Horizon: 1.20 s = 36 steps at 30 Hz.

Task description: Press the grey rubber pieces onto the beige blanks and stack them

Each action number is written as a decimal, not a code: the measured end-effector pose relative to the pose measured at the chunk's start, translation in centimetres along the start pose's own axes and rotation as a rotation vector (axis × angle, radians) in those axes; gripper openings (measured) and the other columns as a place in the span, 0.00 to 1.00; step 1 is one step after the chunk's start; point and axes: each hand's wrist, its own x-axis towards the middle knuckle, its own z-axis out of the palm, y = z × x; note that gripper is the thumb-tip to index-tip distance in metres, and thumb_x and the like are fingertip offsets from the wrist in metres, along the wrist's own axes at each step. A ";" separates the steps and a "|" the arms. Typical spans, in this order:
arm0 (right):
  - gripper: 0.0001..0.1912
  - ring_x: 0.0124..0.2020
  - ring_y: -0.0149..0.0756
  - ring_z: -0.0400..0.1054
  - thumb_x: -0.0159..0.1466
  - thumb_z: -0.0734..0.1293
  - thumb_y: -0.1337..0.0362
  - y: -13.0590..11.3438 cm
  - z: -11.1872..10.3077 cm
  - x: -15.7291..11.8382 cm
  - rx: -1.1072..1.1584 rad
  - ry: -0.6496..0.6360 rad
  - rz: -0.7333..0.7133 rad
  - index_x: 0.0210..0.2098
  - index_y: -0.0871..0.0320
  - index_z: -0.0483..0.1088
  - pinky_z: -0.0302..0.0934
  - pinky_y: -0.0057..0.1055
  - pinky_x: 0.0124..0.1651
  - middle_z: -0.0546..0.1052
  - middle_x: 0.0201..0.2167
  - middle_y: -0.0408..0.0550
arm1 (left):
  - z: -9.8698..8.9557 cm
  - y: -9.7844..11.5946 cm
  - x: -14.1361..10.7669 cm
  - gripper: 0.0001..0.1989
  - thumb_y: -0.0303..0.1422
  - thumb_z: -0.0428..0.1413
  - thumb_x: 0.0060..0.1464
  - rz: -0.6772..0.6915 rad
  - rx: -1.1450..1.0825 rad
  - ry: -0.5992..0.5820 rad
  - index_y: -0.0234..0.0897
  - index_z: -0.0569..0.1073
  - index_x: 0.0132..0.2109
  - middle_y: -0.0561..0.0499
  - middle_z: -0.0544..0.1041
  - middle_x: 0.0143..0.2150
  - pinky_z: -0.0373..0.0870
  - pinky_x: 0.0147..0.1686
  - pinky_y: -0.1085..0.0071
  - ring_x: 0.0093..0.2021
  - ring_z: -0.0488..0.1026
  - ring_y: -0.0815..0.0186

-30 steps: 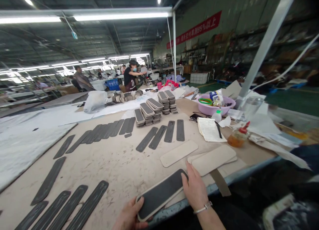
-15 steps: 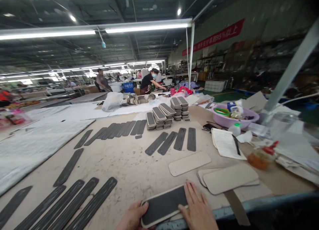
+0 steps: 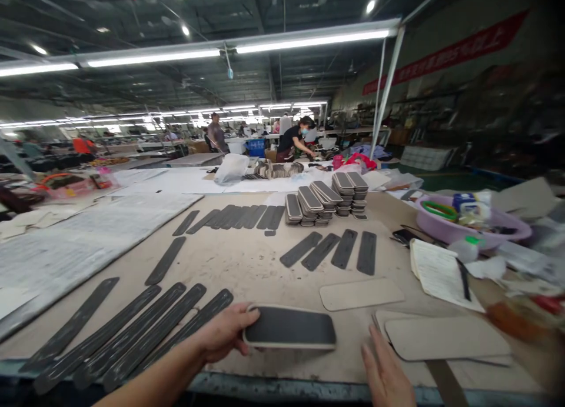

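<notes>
A dark grey panel with a pale border (image 3: 291, 327) is held at its left end by my left hand (image 3: 227, 332), thumb on top and fingers beneath. The panel is lifted slightly off the table near the front edge. To its right, my right hand (image 3: 385, 369) has its fingers extended and holds nothing. Its fingertips are beside a small stack of beige panels (image 3: 445, 337). Another beige panel (image 3: 362, 294) lies flat behind. Four short dark strips (image 3: 344, 249) are laid out farther back.
Stacks of bordered panels (image 3: 309, 202) stand at the back. Long dark strips (image 3: 145, 330) lie at the left. On the right are a notebook (image 3: 444, 273) and a purple basin (image 3: 472, 227). A person (image 3: 293, 139) leans over a far table.
My left hand has raised the bordered panel and turned it more level. My right hand has come off the panel and moved right. The view has swung left.
</notes>
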 end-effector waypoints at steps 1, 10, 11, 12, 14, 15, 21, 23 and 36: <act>0.30 0.59 0.48 0.57 0.62 0.58 0.51 -1.0 -0.5 0.1 0.051 0.037 0.015 0.57 0.64 0.61 0.55 0.46 0.59 0.63 0.58 0.57 | -0.6 1.2 -0.2 0.18 0.40 0.58 0.51 0.013 0.022 0.006 0.31 0.71 0.44 0.46 0.75 0.29 0.65 0.12 0.83 0.26 0.75 0.64; 0.25 0.36 0.39 0.72 0.60 0.60 0.46 -6.6 -0.3 0.9 0.696 -0.014 0.407 0.43 0.60 0.72 0.65 0.37 0.43 0.77 0.38 0.54 | 2.7 4.8 3.5 0.16 0.30 0.59 0.51 0.114 -0.130 0.001 0.34 0.70 0.47 0.45 0.77 0.37 0.74 0.18 0.79 0.34 0.78 0.59; 0.25 0.35 0.39 0.71 0.58 0.62 0.45 -6.7 -0.2 0.9 0.737 -0.006 0.434 0.42 0.60 0.73 0.65 0.36 0.42 0.77 0.36 0.54 | 3.8 4.7 4.0 0.16 0.30 0.59 0.51 0.114 -0.158 -0.009 0.34 0.70 0.47 0.45 0.77 0.37 0.74 0.18 0.79 0.34 0.78 0.59; 0.26 0.34 0.39 0.71 0.57 0.63 0.44 -6.7 -0.1 0.9 0.799 -0.002 0.479 0.41 0.60 0.73 0.65 0.36 0.41 0.77 0.35 0.54 | 5.0 4.5 4.5 0.16 0.30 0.59 0.51 0.110 -0.184 -0.025 0.35 0.70 0.47 0.46 0.77 0.38 0.74 0.18 0.79 0.34 0.78 0.59; 0.29 0.34 0.38 0.71 0.54 0.64 0.41 -6.8 -0.4 1.1 1.002 -0.013 0.597 0.41 0.61 0.73 0.64 0.34 0.38 0.77 0.35 0.54 | 7.2 4.2 5.2 0.16 0.32 0.59 0.51 0.083 -0.215 -0.069 0.35 0.69 0.48 0.46 0.77 0.38 0.74 0.18 0.79 0.35 0.78 0.58; 0.31 0.34 0.38 0.71 0.54 0.63 0.40 -6.9 -0.7 1.3 1.138 -0.029 0.650 0.43 0.60 0.72 0.64 0.33 0.38 0.77 0.36 0.55 | 8.2 4.0 5.4 0.17 0.33 0.59 0.51 0.068 -0.224 -0.095 0.35 0.69 0.48 0.46 0.77 0.39 0.74 0.18 0.78 0.34 0.78 0.58; 0.28 0.40 0.37 0.70 0.58 0.60 0.41 -6.8 -3.2 2.1 1.672 -0.037 0.689 0.47 0.54 0.66 0.64 0.34 0.41 0.76 0.39 0.48 | 10.8 0.0 5.3 0.20 0.40 0.58 0.52 -0.057 -0.214 -0.173 0.34 0.68 0.50 0.43 0.76 0.39 0.72 0.18 0.79 0.31 0.77 0.63; 0.22 0.38 0.34 0.70 0.57 0.66 0.47 -6.6 -3.2 2.0 1.581 0.056 0.749 0.44 0.54 0.67 0.64 0.30 0.37 0.76 0.39 0.45 | 10.3 -2.2 4.8 0.21 0.41 0.58 0.51 -0.105 -0.182 -0.128 0.35 0.69 0.49 0.45 0.76 0.36 0.71 0.18 0.79 0.30 0.76 0.64; 0.19 0.29 0.27 0.68 0.50 0.73 0.54 -7.0 -3.1 2.7 1.374 0.139 0.791 0.37 0.57 0.70 0.64 0.21 0.25 0.76 0.31 0.40 | 5.1 -0.9 10.7 0.19 0.42 0.47 0.56 0.247 0.857 0.088 0.33 0.70 0.47 0.42 0.75 0.45 0.69 0.44 0.67 0.45 0.72 0.60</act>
